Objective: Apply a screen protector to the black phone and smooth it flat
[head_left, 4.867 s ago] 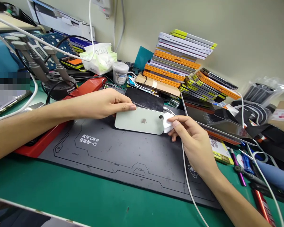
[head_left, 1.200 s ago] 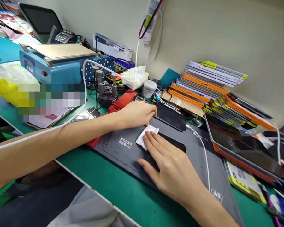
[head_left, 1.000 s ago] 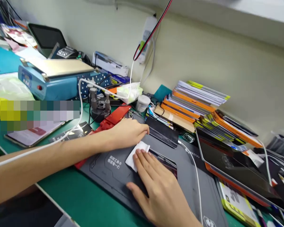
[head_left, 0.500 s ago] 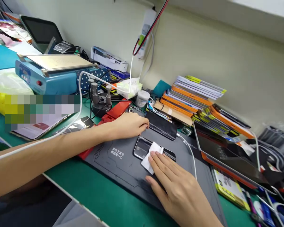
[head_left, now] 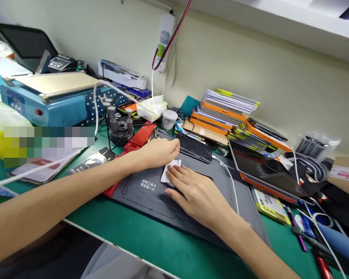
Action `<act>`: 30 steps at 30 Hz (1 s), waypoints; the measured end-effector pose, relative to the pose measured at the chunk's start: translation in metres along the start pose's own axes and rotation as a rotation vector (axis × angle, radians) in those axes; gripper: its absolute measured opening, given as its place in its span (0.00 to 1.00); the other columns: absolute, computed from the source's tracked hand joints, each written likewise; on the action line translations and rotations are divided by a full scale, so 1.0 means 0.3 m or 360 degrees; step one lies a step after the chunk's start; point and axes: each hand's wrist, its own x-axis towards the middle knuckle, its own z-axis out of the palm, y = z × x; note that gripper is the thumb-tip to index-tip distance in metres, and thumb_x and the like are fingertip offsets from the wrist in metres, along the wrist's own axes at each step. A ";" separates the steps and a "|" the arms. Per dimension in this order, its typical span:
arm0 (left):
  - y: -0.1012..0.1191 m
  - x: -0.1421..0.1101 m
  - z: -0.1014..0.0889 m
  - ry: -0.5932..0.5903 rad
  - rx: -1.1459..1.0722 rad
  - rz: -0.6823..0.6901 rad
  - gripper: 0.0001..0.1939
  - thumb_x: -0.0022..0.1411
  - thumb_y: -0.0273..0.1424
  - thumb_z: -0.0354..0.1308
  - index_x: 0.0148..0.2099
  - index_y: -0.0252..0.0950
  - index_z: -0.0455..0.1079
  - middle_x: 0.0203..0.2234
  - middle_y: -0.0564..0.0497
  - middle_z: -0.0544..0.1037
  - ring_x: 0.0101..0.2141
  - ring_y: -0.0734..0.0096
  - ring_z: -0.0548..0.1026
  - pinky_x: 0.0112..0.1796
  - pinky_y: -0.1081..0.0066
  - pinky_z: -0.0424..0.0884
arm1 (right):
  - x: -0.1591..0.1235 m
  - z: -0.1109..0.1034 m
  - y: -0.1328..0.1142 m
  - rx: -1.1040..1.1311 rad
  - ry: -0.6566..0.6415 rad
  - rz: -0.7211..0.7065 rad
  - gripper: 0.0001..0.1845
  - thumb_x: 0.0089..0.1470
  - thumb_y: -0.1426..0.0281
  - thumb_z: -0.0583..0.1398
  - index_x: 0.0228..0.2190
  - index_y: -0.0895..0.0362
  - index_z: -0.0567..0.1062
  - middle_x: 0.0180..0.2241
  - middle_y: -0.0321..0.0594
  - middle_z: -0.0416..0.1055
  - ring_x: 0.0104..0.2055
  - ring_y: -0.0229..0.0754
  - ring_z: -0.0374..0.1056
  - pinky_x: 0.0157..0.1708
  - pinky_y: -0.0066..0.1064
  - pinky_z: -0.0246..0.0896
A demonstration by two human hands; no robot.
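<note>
My right hand (head_left: 196, 190) lies over a folded white cloth (head_left: 165, 175), its fingers stretched and pressing the cloth down on a phone. Most of the phone (head_left: 208, 177) is hidden; its dark upper right edge shows behind the knuckles. My left hand (head_left: 162, 152) is closed just behind the cloth, at the near left end of a black flat device (head_left: 196, 148). Whatever its curled fingers hold, if anything, is hidden. Both hands are above a dark grey work mat (head_left: 151, 209) with white lettering.
A white cable (head_left: 231, 180) runs from the black device across the mat. Stacked boxes (head_left: 221, 112) and a tablet-like panel (head_left: 261, 170) stand behind and right. A black round holder (head_left: 120, 130), red strap (head_left: 142, 135) and blue heating machine (head_left: 58, 104) are at left.
My right hand has slid the cloth left along the phone, covering its left end, where the cameras showed before. My left hand stays closed in about the same place. The view has shifted.
</note>
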 end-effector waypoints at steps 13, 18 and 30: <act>0.026 -0.010 -0.017 -0.0028 0.0007 0.0058 0.14 0.73 0.36 0.49 0.45 0.39 0.76 0.34 0.42 0.85 0.35 0.50 0.85 0.37 0.60 0.74 | -0.328 -0.067 0.123 -0.0157 0.0124 0.0060 0.24 0.72 0.70 0.56 0.66 0.55 0.73 0.63 0.41 0.75 0.61 0.49 0.76 0.60 0.37 0.74; 0.019 -0.012 -0.030 -0.0038 0.0021 0.0046 0.18 0.73 0.39 0.48 0.43 0.38 0.78 0.37 0.41 0.86 0.38 0.50 0.85 0.39 0.60 0.74 | -0.410 -0.047 0.140 -0.0193 0.0169 0.0123 0.31 0.72 0.70 0.57 0.73 0.52 0.63 0.65 0.40 0.73 0.60 0.50 0.77 0.61 0.38 0.74; 0.027 -0.017 -0.022 0.0004 0.0095 0.0037 0.17 0.72 0.37 0.47 0.42 0.38 0.77 0.35 0.42 0.86 0.38 0.49 0.84 0.36 0.62 0.71 | -0.173 -0.008 0.071 -0.0196 -0.0024 0.0254 0.27 0.75 0.61 0.52 0.62 0.67 0.75 0.64 0.59 0.72 0.64 0.57 0.73 0.62 0.47 0.75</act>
